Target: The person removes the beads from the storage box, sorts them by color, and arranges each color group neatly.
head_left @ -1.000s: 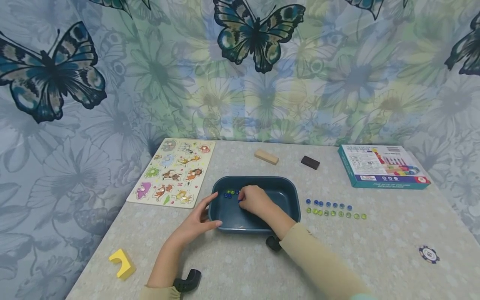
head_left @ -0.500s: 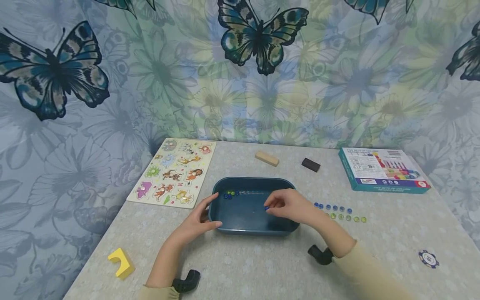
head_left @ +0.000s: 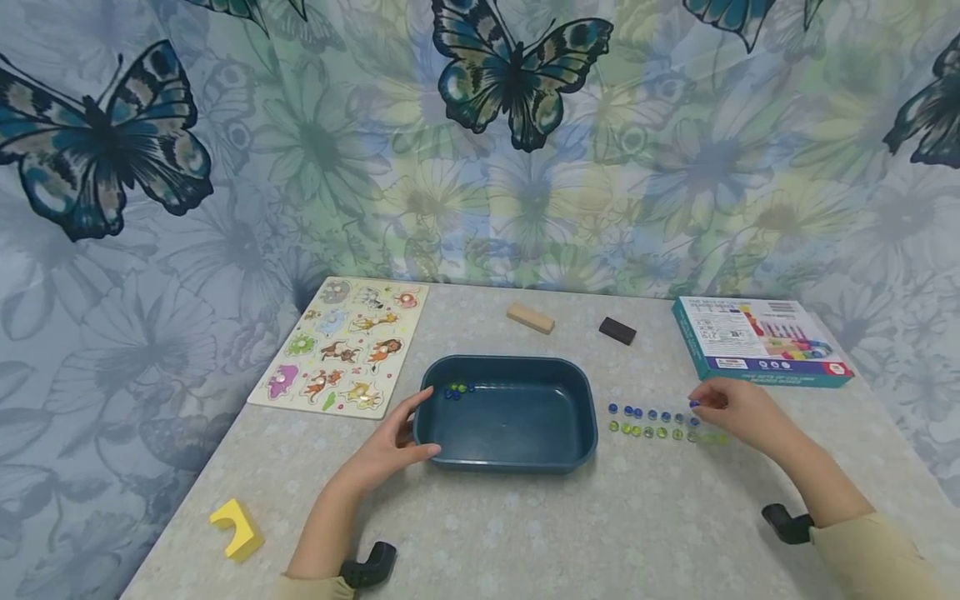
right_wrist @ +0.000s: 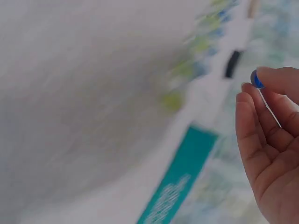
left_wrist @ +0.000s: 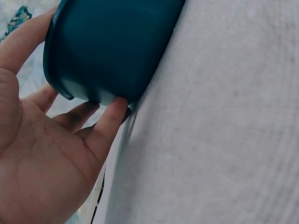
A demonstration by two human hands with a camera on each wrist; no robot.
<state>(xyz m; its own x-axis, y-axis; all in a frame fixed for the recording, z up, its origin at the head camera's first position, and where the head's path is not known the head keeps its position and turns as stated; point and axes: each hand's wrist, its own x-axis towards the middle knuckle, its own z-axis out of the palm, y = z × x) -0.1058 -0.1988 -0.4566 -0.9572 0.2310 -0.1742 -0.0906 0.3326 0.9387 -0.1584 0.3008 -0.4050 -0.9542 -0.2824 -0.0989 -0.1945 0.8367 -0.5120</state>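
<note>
My left hand [head_left: 382, 450] holds the left end of a dark blue plastic tray [head_left: 504, 465], thumb and fingers spread around its wall; the left wrist view shows fingertips on the tray's end [left_wrist: 112, 42]. Several blue and green marbles lie in the tray's back left corner. My right hand [head_left: 746, 412] pinches a small blue marble [right_wrist: 257, 79] between thumb and fingertips. It is over the right end of two rows on the table: a back row of blue marbles [head_left: 652, 415] and a front row of green marbles [head_left: 648, 432], partly hidden by the hand.
An animal puzzle board [head_left: 352, 354] lies at the back left, a tan wooden block [head_left: 530, 317] and a dark block [head_left: 617, 331] at the back. A boxed set [head_left: 761, 340] is behind my right hand. A yellow arch block [head_left: 238, 531] sits front left.
My right hand has moved from inside the tray out to the right end of the marble rows, carrying a blue marble. My left hand stays at the tray.
</note>
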